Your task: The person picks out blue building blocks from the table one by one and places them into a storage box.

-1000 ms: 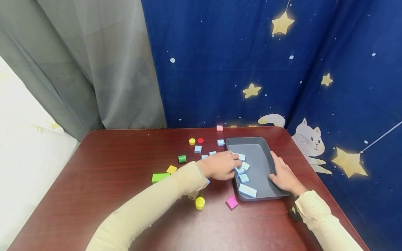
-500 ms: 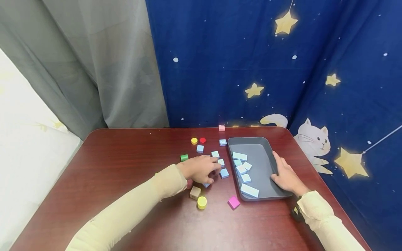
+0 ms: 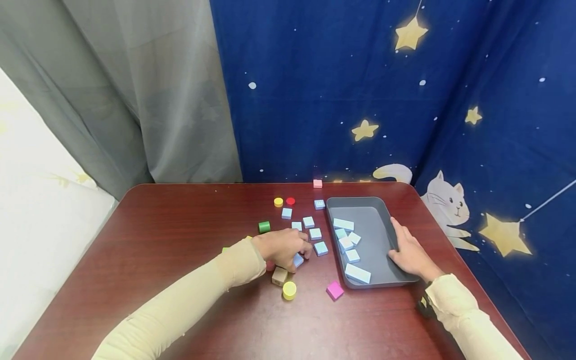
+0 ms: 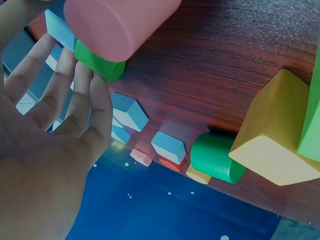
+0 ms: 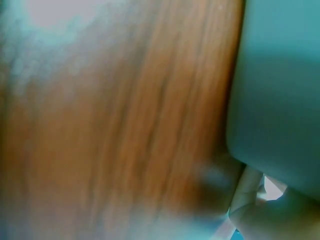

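Observation:
In the head view my left hand (image 3: 282,247) is low over the table, thumb and fingertips at either side of a light blue block (image 3: 298,260), pinching it. The left wrist view has that blue block (image 4: 61,29) by the fingers, beside a green cylinder (image 4: 102,64) and a large pink cylinder (image 4: 100,25). A wooden cube (image 3: 279,276) and a yellow cylinder (image 3: 289,290) lie just below this hand. My right hand (image 3: 408,252) holds the right wall of the grey tray (image 3: 373,220), thumb over the rim. Several pale blue blocks (image 3: 357,273) lie along the tray's left side.
Left of the tray lie several light blue blocks (image 3: 321,248). Around them are a magenta block (image 3: 335,290), a green cylinder (image 3: 264,227), a red disc (image 3: 290,201), a yellow disc (image 3: 278,202) and a pink block (image 3: 317,184) at the table's back edge.
My left hand has moved left from the blocks in the tray to the loose pieces on the table, and its fingers have come around a light blue block. The right hand stays on the tray.

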A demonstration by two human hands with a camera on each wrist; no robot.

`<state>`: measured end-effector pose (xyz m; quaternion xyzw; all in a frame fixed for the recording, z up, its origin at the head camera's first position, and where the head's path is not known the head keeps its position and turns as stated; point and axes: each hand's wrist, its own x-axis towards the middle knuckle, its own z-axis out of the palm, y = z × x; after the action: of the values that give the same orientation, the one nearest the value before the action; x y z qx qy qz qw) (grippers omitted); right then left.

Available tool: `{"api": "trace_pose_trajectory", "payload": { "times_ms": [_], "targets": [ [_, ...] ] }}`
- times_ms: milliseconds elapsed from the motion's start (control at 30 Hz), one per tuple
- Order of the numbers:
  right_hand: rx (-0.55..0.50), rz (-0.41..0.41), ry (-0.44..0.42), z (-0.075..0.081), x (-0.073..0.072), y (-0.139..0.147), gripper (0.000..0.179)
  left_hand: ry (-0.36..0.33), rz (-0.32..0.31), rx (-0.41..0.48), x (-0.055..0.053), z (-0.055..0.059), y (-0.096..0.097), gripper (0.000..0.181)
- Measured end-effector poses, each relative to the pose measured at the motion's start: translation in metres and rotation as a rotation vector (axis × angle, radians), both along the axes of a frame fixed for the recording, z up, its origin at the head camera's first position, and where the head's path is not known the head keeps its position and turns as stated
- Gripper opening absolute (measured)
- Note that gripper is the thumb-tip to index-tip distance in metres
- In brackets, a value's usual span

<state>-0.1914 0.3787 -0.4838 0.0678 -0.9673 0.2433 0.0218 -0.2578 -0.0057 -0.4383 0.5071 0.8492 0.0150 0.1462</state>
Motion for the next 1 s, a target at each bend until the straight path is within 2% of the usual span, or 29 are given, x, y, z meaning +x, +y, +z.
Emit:
{"api": "trace_pose_trajectory", "payload": {
  "times_ms": [233,467,1000],
  "targets": [
    [0.004,-0.002,0.005,0.0,0.0,0.0,0.095,0.027,-0.009,-0.015,0.0,-0.001,-0.001,0.035],
    [0.001,0.0,0.009,0.0,0.001,0.0,0.094,0.012,-0.009,0.019,-0.004,-0.004,-0.002,0.031],
    [0.012,0.002,0.012,-0.001,-0.001,0.001,0.096,0.032,0.06,0.145,-0.012,0.012,-0.002,0.033]
  ]
}}
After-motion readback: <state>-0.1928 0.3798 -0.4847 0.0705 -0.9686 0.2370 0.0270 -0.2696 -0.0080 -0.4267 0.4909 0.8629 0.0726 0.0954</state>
